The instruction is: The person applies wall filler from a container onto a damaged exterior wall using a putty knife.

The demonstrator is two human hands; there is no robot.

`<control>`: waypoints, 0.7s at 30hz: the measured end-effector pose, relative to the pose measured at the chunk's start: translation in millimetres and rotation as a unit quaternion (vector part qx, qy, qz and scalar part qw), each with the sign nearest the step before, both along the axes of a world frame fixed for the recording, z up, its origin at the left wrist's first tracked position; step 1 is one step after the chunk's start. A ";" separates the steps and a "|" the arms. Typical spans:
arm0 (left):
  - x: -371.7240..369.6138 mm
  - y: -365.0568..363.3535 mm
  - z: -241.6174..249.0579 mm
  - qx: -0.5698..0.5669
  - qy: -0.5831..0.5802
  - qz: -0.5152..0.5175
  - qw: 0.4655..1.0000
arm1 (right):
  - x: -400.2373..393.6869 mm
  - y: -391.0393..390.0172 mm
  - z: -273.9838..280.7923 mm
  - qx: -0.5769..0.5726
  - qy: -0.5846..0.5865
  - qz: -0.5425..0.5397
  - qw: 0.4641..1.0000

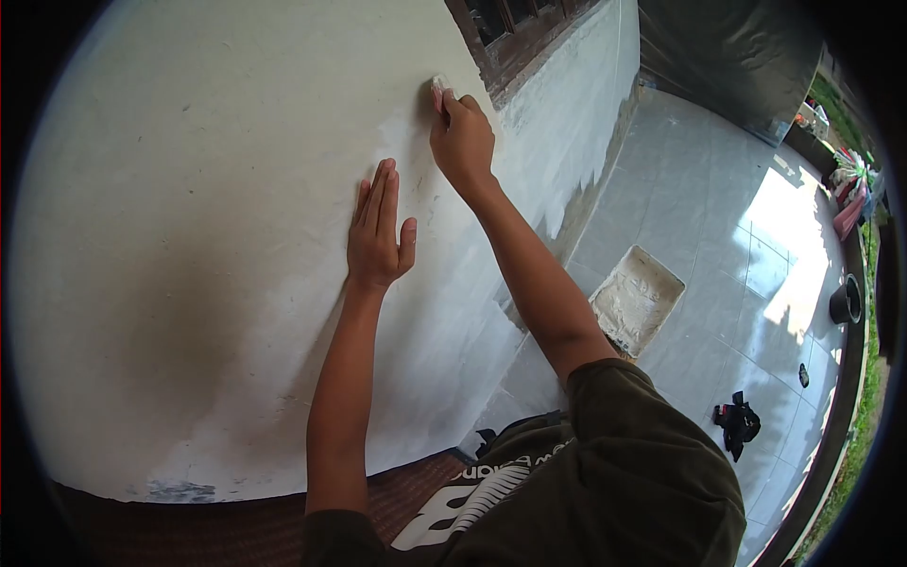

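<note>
My left hand (pixel 376 241) lies against the pale wall (pixel 255 170) with fingers stretched upward and thumb apart, holding nothing. Higher and to the right, my right hand (pixel 463 142) is closed around a small whitish piece (pixel 438 83) that it holds at the wall surface, close to the window's lower corner. Most of this piece is covered by my fingers, so its kind does not show. Whiter patches mark the wall around and below my hands. On the tiled floor, beyond my right arm, sits a tray (pixel 669 300) with white paste (pixel 631 300) in it.
A dark wooden window frame (pixel 518 52) is set in the wall at the top. Grey tiles (pixel 704 236) cover the floor. A black bundle (pixel 737 423) lies there, with a dark bucket (pixel 846 300) by the low edge. A dark sheet (pixel 732 57) hangs at the back.
</note>
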State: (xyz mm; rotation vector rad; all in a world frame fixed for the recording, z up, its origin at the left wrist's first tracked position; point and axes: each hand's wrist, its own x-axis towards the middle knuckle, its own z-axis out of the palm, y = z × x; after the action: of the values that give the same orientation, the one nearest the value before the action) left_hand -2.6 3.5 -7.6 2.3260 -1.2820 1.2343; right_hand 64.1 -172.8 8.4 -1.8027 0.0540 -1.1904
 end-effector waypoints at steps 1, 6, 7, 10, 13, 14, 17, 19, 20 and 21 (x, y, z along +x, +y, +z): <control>5.9 0.9 1.5 0.000 -0.005 -0.001 1.000 | 11.1 10.7 -5.1 -0.032 -0.033 -0.019 0.999; 6.3 0.4 2.0 0.002 -0.009 0.002 1.000 | -12.6 32.9 -25.2 -0.057 0.022 0.011 0.998; 6.1 0.0 2.6 0.007 -0.012 0.005 1.000 | -20.7 33.7 -26.9 -0.055 0.035 0.028 0.997; 5.5 -0.4 2.5 -0.001 -0.003 -0.002 1.000 | -57.7 13.8 -25.1 -0.014 0.052 0.135 0.989; 3.8 -0.3 3.2 0.005 -0.001 0.008 1.000 | -62.3 -0.9 -9.2 0.054 0.005 0.127 0.990; 3.9 -0.1 2.0 0.004 0.000 0.010 1.000 | -60.0 -5.7 -0.8 0.067 -0.002 0.121 0.990; 5.4 0.0 2.5 0.001 -0.002 0.007 1.000 | -34.1 -16.9 -0.6 0.127 -0.043 0.132 0.982; 4.0 -0.7 2.3 0.005 -0.002 0.014 1.000 | -20.4 -26.0 -13.0 0.225 -0.016 0.206 0.952; 4.0 -0.8 2.3 0.003 -0.001 0.015 1.000 | -19.7 -29.1 -18.0 0.224 -0.014 0.207 0.952; 4.2 -1.1 2.7 0.004 -0.001 0.015 1.000 | -19.1 -31.8 -23.5 0.269 -0.001 0.236 0.934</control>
State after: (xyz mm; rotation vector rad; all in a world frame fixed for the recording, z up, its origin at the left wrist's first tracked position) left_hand 1.5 2.4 -4.9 2.3583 -1.2593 1.2428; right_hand 45.0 -204.6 -15.1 -1.2330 -0.0497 -0.7369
